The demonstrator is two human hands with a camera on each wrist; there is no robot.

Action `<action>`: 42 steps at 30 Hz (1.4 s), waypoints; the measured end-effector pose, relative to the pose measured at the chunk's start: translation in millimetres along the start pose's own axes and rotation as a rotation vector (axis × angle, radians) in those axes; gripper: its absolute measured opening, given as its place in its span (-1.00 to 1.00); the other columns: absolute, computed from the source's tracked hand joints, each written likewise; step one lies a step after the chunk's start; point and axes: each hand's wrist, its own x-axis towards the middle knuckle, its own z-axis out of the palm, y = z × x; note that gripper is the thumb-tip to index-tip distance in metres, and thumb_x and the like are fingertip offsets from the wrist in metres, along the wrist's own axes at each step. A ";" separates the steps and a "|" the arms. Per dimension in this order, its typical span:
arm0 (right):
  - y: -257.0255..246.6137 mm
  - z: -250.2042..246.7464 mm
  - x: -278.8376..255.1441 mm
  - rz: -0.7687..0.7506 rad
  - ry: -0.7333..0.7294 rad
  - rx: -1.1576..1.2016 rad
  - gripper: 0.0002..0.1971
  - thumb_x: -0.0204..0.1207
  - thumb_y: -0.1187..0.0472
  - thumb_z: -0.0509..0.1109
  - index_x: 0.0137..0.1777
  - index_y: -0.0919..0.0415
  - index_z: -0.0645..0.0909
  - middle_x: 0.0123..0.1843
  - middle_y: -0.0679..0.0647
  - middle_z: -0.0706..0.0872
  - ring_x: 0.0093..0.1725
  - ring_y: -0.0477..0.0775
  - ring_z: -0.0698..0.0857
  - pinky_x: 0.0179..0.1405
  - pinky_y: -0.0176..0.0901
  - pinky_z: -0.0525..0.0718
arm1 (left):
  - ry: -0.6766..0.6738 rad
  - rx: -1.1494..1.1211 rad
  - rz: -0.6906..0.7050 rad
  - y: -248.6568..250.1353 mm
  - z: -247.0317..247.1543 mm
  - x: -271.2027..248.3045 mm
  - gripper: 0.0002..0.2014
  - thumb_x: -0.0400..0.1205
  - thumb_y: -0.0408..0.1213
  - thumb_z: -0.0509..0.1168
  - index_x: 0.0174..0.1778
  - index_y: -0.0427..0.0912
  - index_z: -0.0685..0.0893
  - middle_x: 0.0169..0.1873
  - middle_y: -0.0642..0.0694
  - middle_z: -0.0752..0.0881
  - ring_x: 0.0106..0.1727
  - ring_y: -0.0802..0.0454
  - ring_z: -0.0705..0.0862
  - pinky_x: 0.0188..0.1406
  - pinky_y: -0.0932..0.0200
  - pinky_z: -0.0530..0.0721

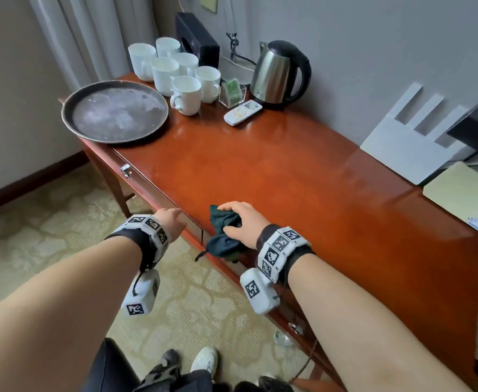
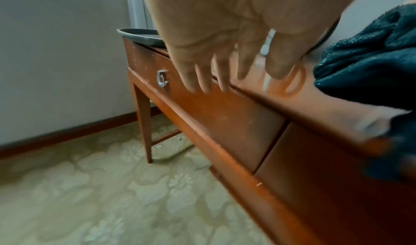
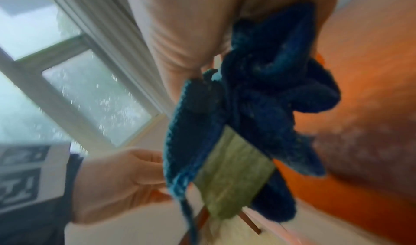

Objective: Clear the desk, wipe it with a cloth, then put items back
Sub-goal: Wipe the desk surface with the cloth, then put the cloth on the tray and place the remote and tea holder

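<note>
A dark teal cloth [image 1: 223, 230] lies bunched on the front edge of the red-brown desk [image 1: 260, 171], part of it hanging over the edge. My right hand [image 1: 242, 222] sits on top and grips it; in the right wrist view the cloth [image 3: 258, 88] is bunched under the palm. My left hand [image 1: 172, 219] is just left of it at the desk edge. Its fingers [image 2: 202, 70] are straight and spread over the drawer front, holding nothing. Pushed to the far left end are a round dark tray [image 1: 114, 111], several white mugs [image 1: 175, 72], a steel kettle [image 1: 280, 73] and a white remote [image 1: 242, 112].
A black box [image 1: 197, 38] and a clear holder of green packets [image 1: 232, 91] stand behind the mugs. A white device [image 1: 410, 131] and a pale green pad [image 1: 464, 193] lie at the right end. The drawer has a metal handle [image 2: 162, 78]. Carpet lies below.
</note>
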 end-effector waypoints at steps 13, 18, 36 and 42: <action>-17.7 -81.2 -58.8 -0.191 0.351 0.117 -0.34 0.37 0.27 0.51 0.40 0.09 0.23 0.31 0.15 0.45 0.18 0.05 0.52 0.24 -0.12 0.53 | -0.034 -1.053 0.290 104.2 -71.5 -67.9 -0.71 0.61 -0.35 0.35 0.24 -0.16 0.51 -0.14 -0.01 0.68 -0.19 0.09 0.70 -0.29 0.32 0.75; -16.4 -96.5 -72.0 -0.243 0.339 0.227 -0.33 0.41 0.15 0.52 0.44 0.07 0.25 0.32 0.07 0.45 0.30 0.03 0.51 0.38 -0.14 0.47 | 0.076 -0.998 0.378 116.0 -86.3 -76.1 -0.69 0.59 -0.51 0.33 0.24 -0.25 0.53 -0.11 -0.13 0.68 -0.18 0.07 0.67 -0.32 0.35 0.74; -128.5 -110.2 87.9 -0.164 0.363 0.139 -0.63 0.52 0.22 0.40 0.32 0.23 0.56 0.27 0.12 0.69 0.25 0.09 0.65 0.33 -0.12 0.55 | 0.286 -0.688 0.423 20.9 -206.7 16.2 -0.68 0.55 -0.43 0.39 0.20 -0.18 0.58 -0.01 -0.13 0.70 -0.03 -0.04 0.68 -0.08 0.24 0.72; -189.8 -114.7 176.7 -0.108 0.362 0.196 -0.61 0.53 0.26 0.39 0.36 0.23 0.54 0.26 0.11 0.68 0.26 0.08 0.66 0.29 -0.18 0.56 | 0.206 -0.637 0.452 -30.5 -283.6 84.5 -0.71 0.56 -0.45 0.37 0.16 -0.12 0.56 -0.06 -0.09 0.69 -0.01 -0.02 0.68 -0.06 0.27 0.71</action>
